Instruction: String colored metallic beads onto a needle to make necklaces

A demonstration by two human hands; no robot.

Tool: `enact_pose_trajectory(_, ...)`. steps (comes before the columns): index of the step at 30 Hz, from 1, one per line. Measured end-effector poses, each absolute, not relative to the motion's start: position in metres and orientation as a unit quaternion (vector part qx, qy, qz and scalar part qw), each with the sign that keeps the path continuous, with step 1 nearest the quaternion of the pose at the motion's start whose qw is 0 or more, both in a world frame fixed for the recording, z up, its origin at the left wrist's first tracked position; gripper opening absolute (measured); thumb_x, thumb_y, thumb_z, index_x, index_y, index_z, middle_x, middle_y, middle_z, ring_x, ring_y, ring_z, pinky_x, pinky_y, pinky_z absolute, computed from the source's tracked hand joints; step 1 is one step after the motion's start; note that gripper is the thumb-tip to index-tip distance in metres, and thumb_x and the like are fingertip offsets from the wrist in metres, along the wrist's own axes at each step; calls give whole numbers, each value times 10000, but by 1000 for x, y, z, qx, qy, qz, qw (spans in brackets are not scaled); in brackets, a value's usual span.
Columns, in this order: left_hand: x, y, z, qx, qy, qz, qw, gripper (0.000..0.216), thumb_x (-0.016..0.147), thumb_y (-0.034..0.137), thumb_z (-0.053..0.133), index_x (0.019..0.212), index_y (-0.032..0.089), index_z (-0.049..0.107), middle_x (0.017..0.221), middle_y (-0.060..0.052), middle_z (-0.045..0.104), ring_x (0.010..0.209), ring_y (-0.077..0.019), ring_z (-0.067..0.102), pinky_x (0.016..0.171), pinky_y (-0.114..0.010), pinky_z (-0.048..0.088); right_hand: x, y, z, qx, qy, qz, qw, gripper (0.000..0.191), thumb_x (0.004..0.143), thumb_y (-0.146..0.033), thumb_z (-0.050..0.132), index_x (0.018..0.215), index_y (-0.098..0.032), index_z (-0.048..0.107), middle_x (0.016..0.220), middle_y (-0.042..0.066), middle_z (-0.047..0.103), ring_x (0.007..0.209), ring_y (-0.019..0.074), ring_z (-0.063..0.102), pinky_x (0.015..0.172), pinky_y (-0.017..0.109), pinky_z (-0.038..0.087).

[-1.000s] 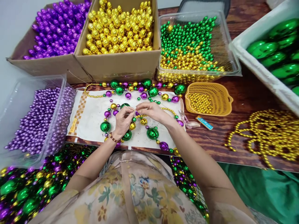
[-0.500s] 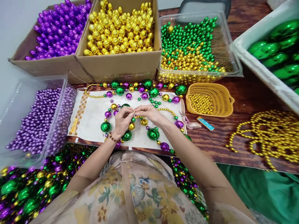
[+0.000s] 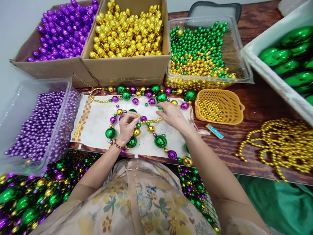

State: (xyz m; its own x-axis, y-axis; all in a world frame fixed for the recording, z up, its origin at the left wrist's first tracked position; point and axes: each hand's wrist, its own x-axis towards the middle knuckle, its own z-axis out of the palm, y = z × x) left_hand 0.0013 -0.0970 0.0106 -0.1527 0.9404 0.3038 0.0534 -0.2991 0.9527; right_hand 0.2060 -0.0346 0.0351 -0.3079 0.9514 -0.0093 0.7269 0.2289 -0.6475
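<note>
Over the white cloth, my left hand is pinched on the thin string of a bead strand, with a brown bead bracelet at its wrist. The strand's green, gold and purple beads curve below that hand, including a big green ball. A row of small gold beads runs from its fingertips to the right. My right hand is empty, fingers apart, over small loose green beads, which it partly hides. Behind both hands lies another strand with large green balls.
Cardboard boxes of purple beads and gold beads stand behind. Clear tubs hold small purple beads and mixed green and gold beads. On the right are a yellow basket, a blue-labelled blade pack and gold bead strands.
My right hand has let go at the left fingertips and moved up and right to the loose green beads. My left hand keeps its pinch in nearly the same place.
</note>
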Motion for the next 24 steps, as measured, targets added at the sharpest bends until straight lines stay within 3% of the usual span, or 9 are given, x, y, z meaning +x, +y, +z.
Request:
enact_pose_trajectory(2, 3, -96, 11, 545, 459, 601, 361, 249, 846, 343, 742, 706, 176, 623, 802, -36, 686, 696, -115, 612, 634, -258, 495, 193, -40, 34, -440, -751, 433, 234, 258, 862, -199, 561, 1058, -208, 729, 1177, 93, 728, 1110, 263, 629, 984, 430, 438)
enact_pose_trajectory(5, 4, -96, 12, 553, 450, 606, 354, 245, 855, 344, 741, 713, 176, 632, 798, -34, 685, 682, -109, 608, 629, -254, 496, 173, -45, 31, -337, -703, 574, 250, 182, 861, -276, 581, 944, -202, 725, 987, 43, 744, 941, 198, 649, 872, 339, 482)
enact_pose_trajectory(9, 3, -96, 12, 541, 446, 613, 365, 234, 847, 336, 754, 724, 175, 638, 812, -28, 685, 654, -97, 602, 605, -242, 491, 168, -47, 38, -397, -706, 505, 299, 145, 850, -287, 597, 750, -195, 646, 788, 19, 665, 772, 170, 587, 765, 307, 442)
enact_pose_trajectory(14, -10, -91, 8, 482, 465, 595, 444, 211, 816, 346, 782, 796, 177, 657, 795, -18, 698, 679, -115, 660, 661, -264, 541, 187, -70, 51, -411, -774, 376, 300, 191, 928, -260, 483, 753, -211, 543, 739, 21, 591, 711, 168, 517, 709, 304, 376)
enact_pose_trajectory(20, -16, -88, 5, 373, 460, 611, 525, 331, 761, 408, 827, 801, 204, 569, 760, 7, 700, 775, -156, 725, 832, -339, 575, 206, -102, 22, -440, -714, 458, 294, 225, 936, -305, 482, 728, -226, 516, 682, 8, 540, 662, 172, 502, 670, 312, 386)
enact_pose_trajectory(24, -13, -88, 7, 345, 421, 586, 600, 426, 724, 450, 855, 820, 220, 510, 783, 24, 696, 781, -152, 720, 856, -359, 575, 196, -101, 21, -406, -597, 557, 410, 221, 895, -404, 591, 765, -226, 570, 944, 59, 640, 853, 197, 586, 784, 346, 460)
